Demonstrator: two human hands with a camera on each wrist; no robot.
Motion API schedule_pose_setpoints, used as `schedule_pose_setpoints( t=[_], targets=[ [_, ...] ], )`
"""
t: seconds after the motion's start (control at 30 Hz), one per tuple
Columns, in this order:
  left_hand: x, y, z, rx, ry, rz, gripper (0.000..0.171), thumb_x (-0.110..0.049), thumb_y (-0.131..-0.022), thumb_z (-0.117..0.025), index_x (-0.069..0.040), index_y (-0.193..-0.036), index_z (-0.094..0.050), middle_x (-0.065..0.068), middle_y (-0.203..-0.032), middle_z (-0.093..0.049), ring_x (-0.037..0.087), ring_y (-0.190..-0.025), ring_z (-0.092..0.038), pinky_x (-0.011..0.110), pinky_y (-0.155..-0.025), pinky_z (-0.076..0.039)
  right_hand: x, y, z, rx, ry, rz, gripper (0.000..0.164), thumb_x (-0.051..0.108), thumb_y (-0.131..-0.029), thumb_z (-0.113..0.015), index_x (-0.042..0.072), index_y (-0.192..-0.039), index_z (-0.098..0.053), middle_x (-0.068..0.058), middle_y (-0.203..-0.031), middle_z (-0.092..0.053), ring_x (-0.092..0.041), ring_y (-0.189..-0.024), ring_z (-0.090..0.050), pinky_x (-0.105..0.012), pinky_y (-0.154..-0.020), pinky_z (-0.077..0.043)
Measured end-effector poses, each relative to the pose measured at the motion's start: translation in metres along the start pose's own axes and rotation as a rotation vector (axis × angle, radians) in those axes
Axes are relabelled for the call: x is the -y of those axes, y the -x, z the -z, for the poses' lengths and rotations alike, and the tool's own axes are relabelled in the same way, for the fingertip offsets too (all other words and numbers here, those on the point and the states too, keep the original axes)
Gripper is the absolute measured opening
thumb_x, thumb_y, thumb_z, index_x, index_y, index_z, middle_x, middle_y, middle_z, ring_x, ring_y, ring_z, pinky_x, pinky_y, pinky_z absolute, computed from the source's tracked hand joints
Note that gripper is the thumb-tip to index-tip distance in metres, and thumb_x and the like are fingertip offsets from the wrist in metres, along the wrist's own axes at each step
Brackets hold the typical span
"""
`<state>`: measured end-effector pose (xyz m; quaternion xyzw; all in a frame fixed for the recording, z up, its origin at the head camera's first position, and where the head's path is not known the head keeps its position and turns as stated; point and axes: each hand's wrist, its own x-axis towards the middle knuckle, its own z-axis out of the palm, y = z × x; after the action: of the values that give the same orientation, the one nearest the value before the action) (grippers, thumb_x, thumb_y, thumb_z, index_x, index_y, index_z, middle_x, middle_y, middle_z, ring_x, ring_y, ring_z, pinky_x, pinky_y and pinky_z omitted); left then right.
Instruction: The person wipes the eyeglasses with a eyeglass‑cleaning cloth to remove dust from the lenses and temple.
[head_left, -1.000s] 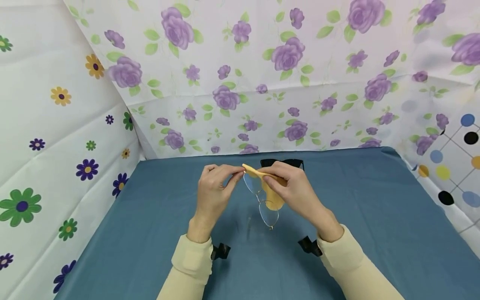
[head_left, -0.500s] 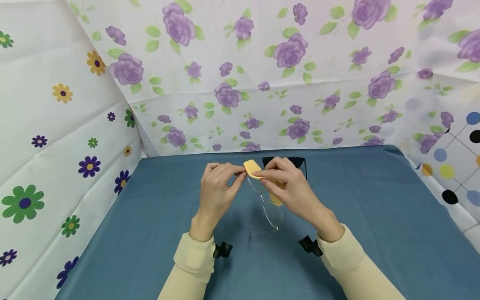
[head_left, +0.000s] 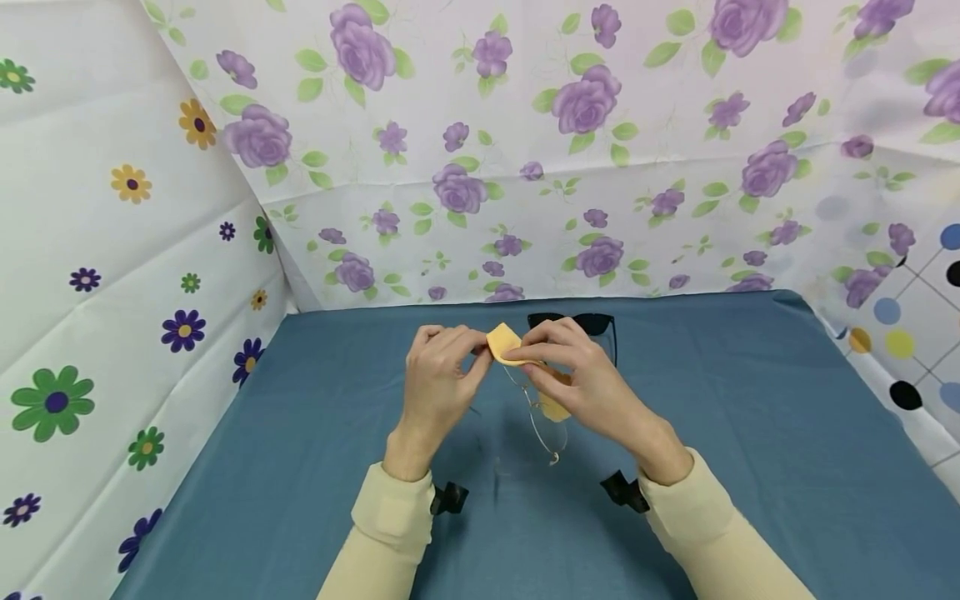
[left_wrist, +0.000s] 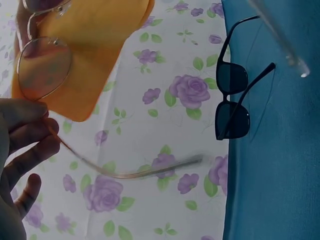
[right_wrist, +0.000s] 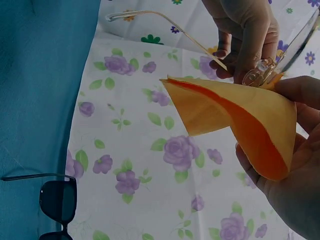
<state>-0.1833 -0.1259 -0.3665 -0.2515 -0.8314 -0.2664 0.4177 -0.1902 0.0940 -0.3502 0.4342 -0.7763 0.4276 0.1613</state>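
My left hand (head_left: 438,379) pinches a pair of thin gold wire-rimmed eyeglasses (left_wrist: 45,70) at one end of the frame, near the hinge. The glasses hang tilted down to the right over the table, and their temples stick out in the left wrist view. A soft yellow cleaning cloth (right_wrist: 260,115) is folded over the upper lens, between the fingers and thumb of my right hand (head_left: 588,367). One cloth corner stands up beside my left fingertips. The cloth partly hides the upper lens in the head view.
Black sunglasses (head_left: 592,323) with temples unfolded lie at the back of the blue-covered table (head_left: 315,450), behind my right hand. A white curtain with purple flowers (head_left: 457,192) hangs at the table's back edge. Black wrist straps (head_left: 450,498) show below both hands.
The cloth has turned from nearly edge-on to showing its face at the upper corner, as my right fingers shift over the lens. My left hand keeps its hold on the eyeglasses.
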Motion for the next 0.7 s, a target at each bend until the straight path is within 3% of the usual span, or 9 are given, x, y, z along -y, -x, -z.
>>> schedule_pose_setpoints(
  t=[0.13,0.33,0.43,0.7],
  targets=[
    [0.001,0.0008,-0.0003,-0.027,0.003,0.033,0.004,-0.005,-0.091,-0.081,-0.007,-0.092,-0.078,0.006,-0.082,-0.074,0.022,-0.073,-0.068,0.048,-0.085,-0.047,0.001,0.0009,0.001,0.02,-0.018,0.011,0.026,0.0,-0.096,-0.073,0.013,-0.117,-0.08,-0.002,-0.117,-0.065,-0.02,-0.111,-0.051,-0.037,-0.083,-0.05],
    [0.0047,0.0027,-0.0009,-0.119,0.062,0.049,0.004,-0.003,-0.091,-0.08,-0.005,-0.095,-0.079,0.009,-0.082,-0.075,0.025,-0.071,-0.068,0.049,-0.085,-0.045,0.0017,0.002,0.0051,0.033,-0.055,0.025,0.029,-0.003,-0.095,-0.073,0.015,-0.115,-0.082,-0.001,-0.118,-0.063,-0.02,-0.113,-0.05,-0.036,-0.083,-0.053],
    [0.0056,0.0027,-0.0011,-0.155,0.091,0.055,0.004,-0.002,-0.091,-0.08,-0.005,-0.095,-0.079,0.01,-0.083,-0.075,0.025,-0.07,-0.067,0.048,-0.085,-0.044,0.0004,0.0024,0.0075,0.028,-0.063,0.041,0.031,-0.006,-0.094,-0.073,0.016,-0.114,-0.082,-0.001,-0.117,-0.062,-0.02,-0.111,-0.049,-0.036,-0.082,-0.05],
    [0.0044,0.0033,-0.0044,-0.16,0.117,0.052,0.006,-0.002,-0.091,-0.08,-0.005,-0.096,-0.078,0.009,-0.086,-0.076,0.023,-0.067,-0.065,0.047,-0.086,-0.043,-0.0049,0.0013,0.006,0.023,-0.043,0.119,0.032,-0.007,-0.093,-0.072,0.015,-0.115,-0.082,-0.004,-0.115,-0.061,-0.022,-0.106,-0.047,-0.037,-0.081,-0.04]
  ],
)
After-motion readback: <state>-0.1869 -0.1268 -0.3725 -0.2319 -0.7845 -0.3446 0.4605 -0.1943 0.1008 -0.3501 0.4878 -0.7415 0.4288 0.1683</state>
